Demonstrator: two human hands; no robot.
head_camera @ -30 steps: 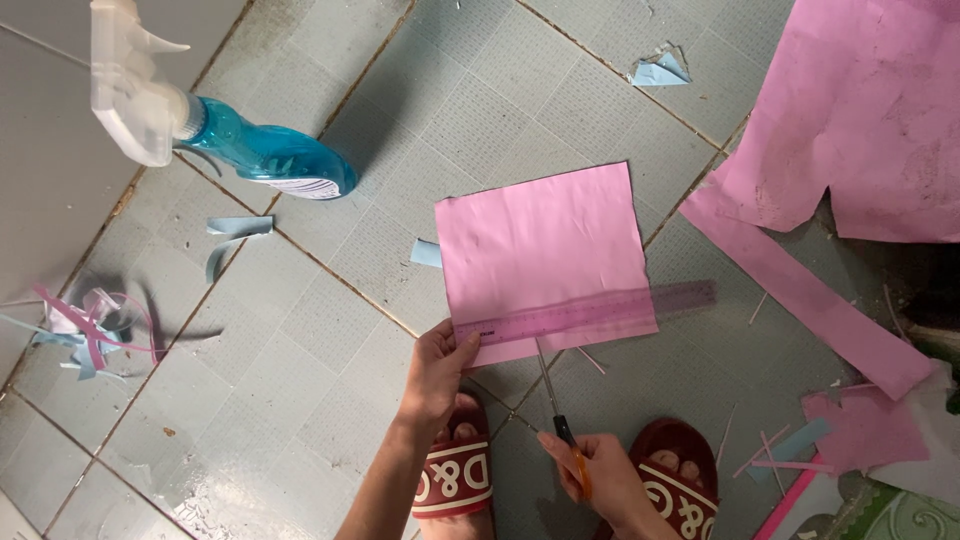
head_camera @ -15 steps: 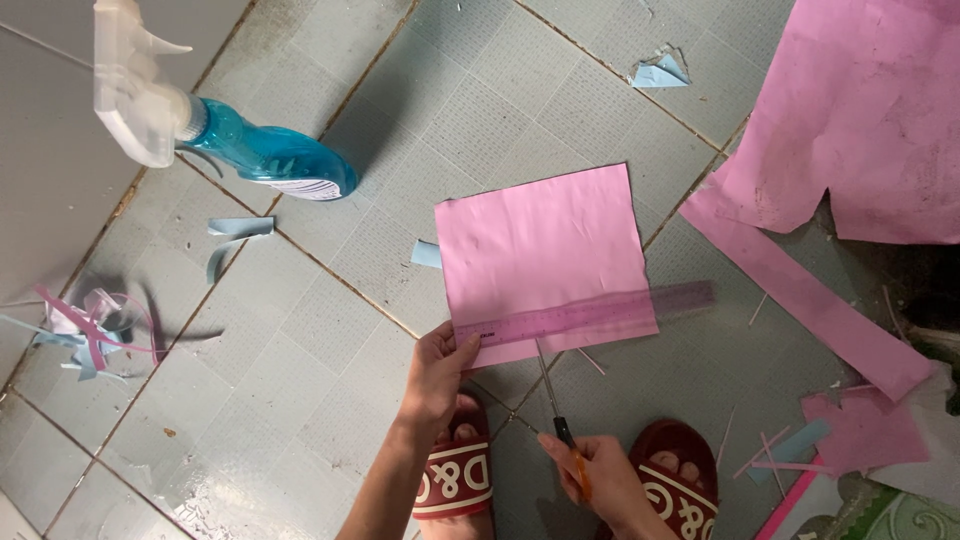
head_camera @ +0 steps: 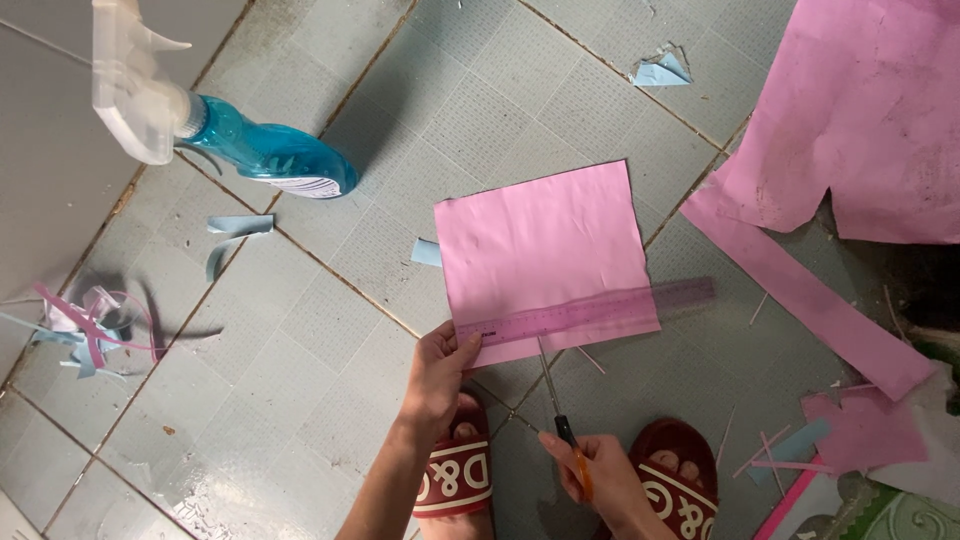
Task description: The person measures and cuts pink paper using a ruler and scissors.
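— Far along yet?

— Looks like just starting. Pink paper square (head_camera: 545, 250) flat on the tiled floor (head_camera: 300, 340), still in one piece. See-through ruler (head_camera: 585, 315) lying across the bottom part of it, sticking out past the right edge.

— And the hands?

— Left hand (head_camera: 440, 375) pressing down on the left end of the ruler, fingers (head_camera: 462, 345) bent and close together on top of it. Right hand (head_camera: 600, 480) closed around orange-handled scissors (head_camera: 560, 405), tip pointing up at the paper's bottom edge, right under the ruler. Hard to tell if touching the paper. Blades too thin to tell if open or closed.

— So what's left?

— Guessing the cut or line along the ruler. No cut showing there now.

— Other stuff around?

— Long pink strip (head_camera: 800, 290) and a big pink sheet (head_camera: 870, 110) off to the right, already cut. Little blue scraps (head_camera: 235, 228) on the left. Blue spray bottle (head_camera: 250, 150) well apart, up top.

— Anything different from a second ago?

— Almost nothing. Same paper spot, same ruler spot, same hands in the same places. Bottle not moved either.
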